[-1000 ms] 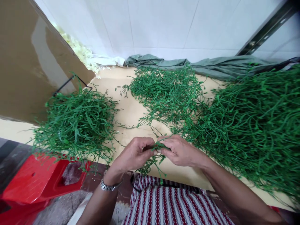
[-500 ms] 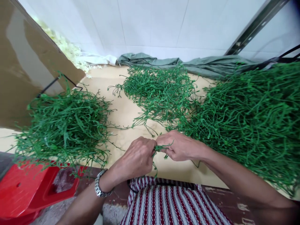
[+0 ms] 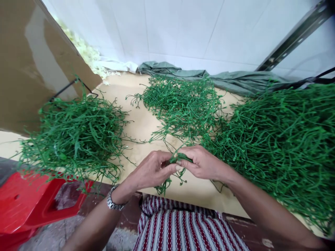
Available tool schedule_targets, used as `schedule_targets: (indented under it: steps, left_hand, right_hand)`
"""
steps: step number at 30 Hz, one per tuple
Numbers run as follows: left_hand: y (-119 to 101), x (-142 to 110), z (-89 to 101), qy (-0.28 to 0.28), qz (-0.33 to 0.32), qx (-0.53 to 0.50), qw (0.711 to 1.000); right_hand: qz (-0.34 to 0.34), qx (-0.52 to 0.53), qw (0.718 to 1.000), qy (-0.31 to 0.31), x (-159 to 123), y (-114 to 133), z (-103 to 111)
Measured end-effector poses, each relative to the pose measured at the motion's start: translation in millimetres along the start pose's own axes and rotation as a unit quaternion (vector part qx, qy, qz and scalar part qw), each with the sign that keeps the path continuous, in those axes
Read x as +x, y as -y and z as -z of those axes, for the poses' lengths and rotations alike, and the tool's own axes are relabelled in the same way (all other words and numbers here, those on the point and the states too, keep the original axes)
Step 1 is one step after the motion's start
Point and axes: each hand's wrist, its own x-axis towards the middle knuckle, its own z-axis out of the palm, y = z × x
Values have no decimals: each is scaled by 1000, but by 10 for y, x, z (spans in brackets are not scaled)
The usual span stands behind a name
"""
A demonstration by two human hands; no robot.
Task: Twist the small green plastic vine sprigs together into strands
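Both hands meet over the table's near edge, pinching a small bunch of thin green artificial flower stems (image 3: 180,157). My left hand (image 3: 153,169), with a metal watch on the wrist, is closed on it, thumb pointing right. Closed on the same bunch from the other side is my right hand (image 3: 200,161). Forked tips of the bunch hang below the fingers. Beyond the hands lies a loose pile of similar stems (image 3: 183,104). A larger heap (image 3: 282,139) covers the right side, and another pile (image 3: 75,136) lies at the left.
A cardboard box (image 3: 34,69) stands at the left, with a bent black rod (image 3: 65,89) against it. Pale petal-like pieces (image 3: 86,52) lie behind. Green cloth (image 3: 178,70) runs along the tiled wall. A red stool (image 3: 28,202) stands below the cream tabletop (image 3: 138,122).
The hands stay together on the bunch. My left hand turned over, knuckles up, half a second ago, and now shows its thumb again. The view swung aside and partly back.
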Motion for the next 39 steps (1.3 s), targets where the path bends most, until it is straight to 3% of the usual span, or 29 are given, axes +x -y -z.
schedule_targets:
  steps: [5,10,17,23,27,31,35,39]
  left_hand:
    - [2,-1,30,46,24,-23,998]
    - [23,3,31,103,44,-197,974]
    - [88,23,2,72,98,-284,951]
    - [123,17,-16,72,94,-284,952]
    - [111,-15,6,52,77,-241,966]
    - [39,-48,15,44,83,-220,971]
    - [-33,-61,-15,32,113,-237,964]
    - [-57,-60,-47,3,127,-253,959]
  right_hand:
    - [34,-33,999,23,6,37,-20]
    - [61,54,995,58,13,18,35]
    - [-49,125,991,-13,-8,-29,-9]
    - [-73,80,994,6,-9,-88,5]
    - [-15,35,999,3,-5,-74,14]
    - [35,-44,998,-42,-17,-92,-48]
    - [91,-174,975,-102,-16,-182,-110]
    - [121,-216,961,-122,11,-232,-91]
